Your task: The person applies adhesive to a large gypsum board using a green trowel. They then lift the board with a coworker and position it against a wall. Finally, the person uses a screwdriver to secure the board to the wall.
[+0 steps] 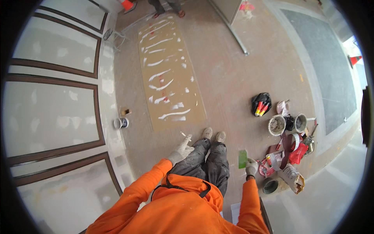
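Observation:
My left hand (181, 151), in a pale knitted glove, is held out in front of my left thigh. A short, thin white stick (182, 133) that looks like a cigarette sticks out at its fingertips. On the right, my gloved right hand (252, 167) is closed around the edge of a flat green rectangular sheet or blade (242, 159). Its exact kind is unclear. Ahead of my shoes a long brown board (171, 78) lies on the floor, carrying white streaks and dabs of a paste-like material.
To the right are buckets (277, 125), a black bag with red-and-yellow tubes (261, 109), a paper sack (293, 177) and a dark bucket (269, 186). A white tub (121, 123) stands by the panelled left wall (54, 117). Another person's feet (181, 14) show beyond the board.

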Demonstrator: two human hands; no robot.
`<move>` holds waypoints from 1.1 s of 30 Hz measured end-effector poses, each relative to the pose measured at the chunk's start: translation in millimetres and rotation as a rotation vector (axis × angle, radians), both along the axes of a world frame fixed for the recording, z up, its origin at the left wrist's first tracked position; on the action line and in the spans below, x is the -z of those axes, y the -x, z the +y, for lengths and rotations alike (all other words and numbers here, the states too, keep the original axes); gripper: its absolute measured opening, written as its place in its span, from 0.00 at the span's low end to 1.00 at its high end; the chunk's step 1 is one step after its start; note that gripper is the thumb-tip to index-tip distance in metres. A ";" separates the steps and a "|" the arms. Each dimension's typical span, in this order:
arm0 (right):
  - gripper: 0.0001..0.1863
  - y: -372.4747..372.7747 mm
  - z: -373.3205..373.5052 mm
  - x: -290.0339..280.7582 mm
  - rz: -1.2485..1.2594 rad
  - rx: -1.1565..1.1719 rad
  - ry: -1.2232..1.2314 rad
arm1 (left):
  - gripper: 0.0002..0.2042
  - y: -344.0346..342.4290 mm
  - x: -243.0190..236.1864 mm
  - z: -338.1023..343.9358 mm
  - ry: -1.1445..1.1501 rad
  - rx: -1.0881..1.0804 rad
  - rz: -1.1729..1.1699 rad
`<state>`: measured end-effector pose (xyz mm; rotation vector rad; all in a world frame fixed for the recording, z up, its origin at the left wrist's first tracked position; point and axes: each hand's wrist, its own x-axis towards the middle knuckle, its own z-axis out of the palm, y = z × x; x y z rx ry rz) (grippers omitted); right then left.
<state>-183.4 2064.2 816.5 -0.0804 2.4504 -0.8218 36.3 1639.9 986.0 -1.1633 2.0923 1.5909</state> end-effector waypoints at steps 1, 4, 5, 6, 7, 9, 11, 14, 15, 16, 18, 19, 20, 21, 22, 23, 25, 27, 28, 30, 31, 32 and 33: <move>0.12 8.5 29.6 28.3 -0.046 -0.141 -0.182 | 0.42 -19.1 3.0 4.8 0.138 0.002 0.040; 0.14 27.0 117.5 104.6 -0.206 -0.105 -0.566 | 0.40 -78.1 24.4 13.3 0.191 -0.065 -0.092; 0.16 41.3 138.1 114.9 -0.202 -0.046 -0.690 | 0.40 -84.2 26.6 20.3 0.103 -0.128 -0.221; 0.18 58.6 149.4 115.5 -0.184 0.012 -0.820 | 0.40 -91.6 30.8 30.6 0.009 -0.194 -0.343; 0.19 67.7 147.6 107.5 -0.212 -0.064 -0.799 | 0.39 -110.0 46.7 37.0 0.229 -0.122 -0.189; 0.19 101.8 119.0 73.8 -0.266 -0.085 -0.834 | 0.38 -116.4 54.7 53.5 0.219 -0.181 -0.278; 0.19 127.6 78.3 67.5 -0.304 -0.087 -0.876 | 0.37 -116.5 73.1 54.4 0.172 -0.219 -0.324; 0.17 133.8 66.7 110.0 -0.285 -0.287 -0.877 | 0.36 -89.5 82.6 49.8 -0.118 -0.424 -0.374; 0.17 124.2 55.5 122.7 -0.316 -0.355 -0.863 | 0.35 -99.5 101.6 50.0 -0.112 -0.437 -0.301; 0.17 116.5 37.2 140.2 -0.332 -0.430 -0.843 | 0.35 -90.9 110.8 48.9 -0.128 -0.427 -0.321; 0.17 91.1 -1.5 175.3 -0.390 -0.588 -0.776 | 0.35 -74.7 113.4 36.3 -0.146 -0.419 -0.369; 0.17 72.4 -24.9 187.8 -0.438 -0.651 -0.734 | 0.35 -86.1 132.1 36.4 -0.086 -0.404 -0.219; 0.15 59.8 -72.9 184.8 -0.411 -0.480 -0.622 | 0.35 -93.1 140.7 33.0 -0.105 -0.431 -0.193; 0.16 46.4 -103.1 194.7 -0.423 -0.579 -0.625 | 0.34 -92.7 145.4 26.9 -0.148 -0.447 -0.183; 0.17 27.6 -137.9 202.7 -0.425 -0.514 -0.562 | 0.34 -90.3 149.6 16.7 -0.175 -0.469 -0.167; 0.18 12.2 -166.6 213.6 -0.435 -0.635 -0.511 | 0.33 -87.6 149.8 6.7 -0.241 -0.509 -0.096; 0.17 -17.7 -231.8 229.5 -0.445 -0.593 -0.553 | 0.32 -78.6 134.5 -19.6 -0.327 -0.617 0.041; 0.16 -50.4 -301.1 244.4 -0.391 -0.619 -0.572 | 0.28 -57.4 101.9 -68.6 -0.472 -0.530 0.061; 0.17 -65.3 -320.9 258.6 -0.406 -0.607 -0.474 | 0.30 -50.5 79.1 -87.7 -0.480 -0.524 0.201; 0.18 -88.3 -347.7 295.6 -0.441 -0.580 -0.295 | 0.39 -37.7 32.4 -122.9 -0.725 -0.616 0.444; 0.18 -98.3 -361.5 315.9 -0.384 -0.637 -0.187 | 0.39 -37.0 18.3 -136.3 -0.892 -0.685 0.562; 0.17 -107.4 -362.2 349.2 -0.294 -0.660 -0.191 | 0.40 -33.7 8.9 -152.6 -1.091 -0.722 0.703; 0.17 -114.5 -353.3 396.9 -0.198 -0.674 -0.208 | 0.42 -34.2 9.8 -168.1 -1.311 -0.752 0.869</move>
